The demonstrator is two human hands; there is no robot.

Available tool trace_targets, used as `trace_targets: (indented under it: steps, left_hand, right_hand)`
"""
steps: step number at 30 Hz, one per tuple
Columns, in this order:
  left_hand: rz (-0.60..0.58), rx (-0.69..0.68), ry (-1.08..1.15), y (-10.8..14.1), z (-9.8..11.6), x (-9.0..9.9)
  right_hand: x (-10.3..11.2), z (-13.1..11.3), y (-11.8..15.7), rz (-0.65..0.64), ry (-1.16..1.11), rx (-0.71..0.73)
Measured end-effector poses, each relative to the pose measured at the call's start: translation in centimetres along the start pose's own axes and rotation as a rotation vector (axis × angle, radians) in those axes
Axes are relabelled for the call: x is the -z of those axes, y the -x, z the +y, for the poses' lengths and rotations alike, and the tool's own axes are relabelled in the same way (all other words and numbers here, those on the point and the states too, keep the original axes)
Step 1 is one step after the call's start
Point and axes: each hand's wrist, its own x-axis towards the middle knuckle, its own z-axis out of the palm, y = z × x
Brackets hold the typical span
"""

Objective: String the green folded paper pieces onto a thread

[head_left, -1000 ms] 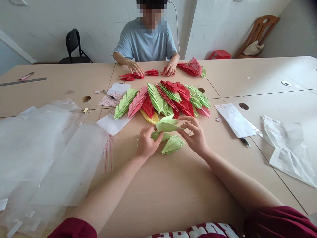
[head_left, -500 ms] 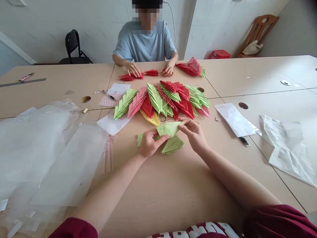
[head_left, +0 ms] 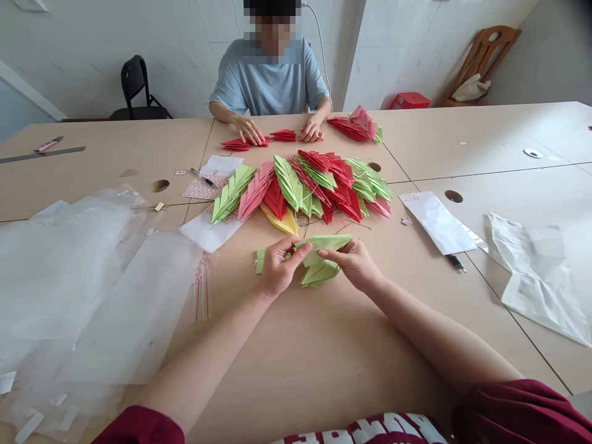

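Observation:
A light green folded paper piece is held between my two hands, just above the table. My left hand pinches its left end with thumb and fingers. The right end is in the grip of my right hand, whose thumb lies across the paper. Beneath it, another green folded paper rests on the table, partly covered. A small green paper part shows just left of my left hand. Beyond my hands lies a pile of red, green and pink pleated papers, with a yellow one at its near edge.
Translucent plastic bags cover the left of the table. Opposite, a person touches red folded papers. A white sheet, a pen and a white bag lie on the right.
My right hand has moved down and slightly left, and its thumb now lies over the held green paper. That paper has turned to lie more level. The person opposite has barely moved.

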Motion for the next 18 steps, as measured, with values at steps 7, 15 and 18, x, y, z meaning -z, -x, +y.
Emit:
trace_targets:
  steps: [7, 15, 18]
  left_hand:
    - [-0.135, 0.083, 0.129, 0.0, 0.4, 0.4]
    - [-0.136, 0.032, 0.093, 0.1, 0.5, 0.5]
    - [-0.128, -0.023, 0.037, 0.0, 0.4, 0.6]
  right_hand:
    - [0.8, -0.4, -0.3, 0.020, -0.078, -0.009]
    - [1.0, -0.4, -0.2, 0.012, -0.003, -0.025]
    - [0.8, -0.5, 0.0, -0.019, 0.022, -0.015]
